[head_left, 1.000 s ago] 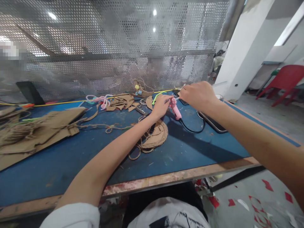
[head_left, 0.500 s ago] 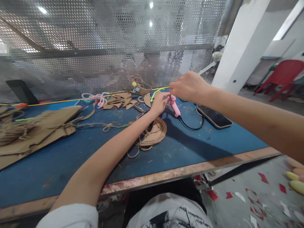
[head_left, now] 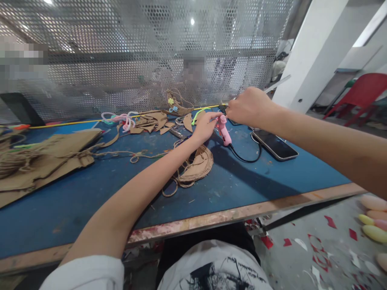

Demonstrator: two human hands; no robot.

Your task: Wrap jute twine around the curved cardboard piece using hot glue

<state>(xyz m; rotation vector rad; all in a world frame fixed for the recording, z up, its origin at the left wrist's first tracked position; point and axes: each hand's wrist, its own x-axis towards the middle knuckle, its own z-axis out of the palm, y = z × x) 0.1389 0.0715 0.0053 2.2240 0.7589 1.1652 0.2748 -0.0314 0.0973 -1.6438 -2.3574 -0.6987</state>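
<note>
My left hand [head_left: 208, 127] reaches across the blue table and is closed on a pink glue gun [head_left: 224, 132], whose handle slants down toward a black cord. My right hand [head_left: 250, 107] is just right of the glue gun, apart from it, with fingers curled together. What the right fingers hold, if anything, is hidden. Below my left forearm lies a curved cardboard piece [head_left: 199, 165] with twine wound around it in rows. A loose strand of twine [head_left: 121, 153] runs left from it.
A phone [head_left: 275, 144] lies at the right. Cardboard scraps [head_left: 151, 122], pastel pipe cleaners [head_left: 121, 119] and a decorated cardboard crescent [head_left: 181, 108] line the back by a perforated metal screen [head_left: 136, 76]. Large cardboard sheets [head_left: 60, 155] with twine lie left. The table's front edge [head_left: 211, 219] is near my body.
My right hand has moved right, away from the top of the glue gun. My left hand stays at the gun. The view has shifted slightly.
</note>
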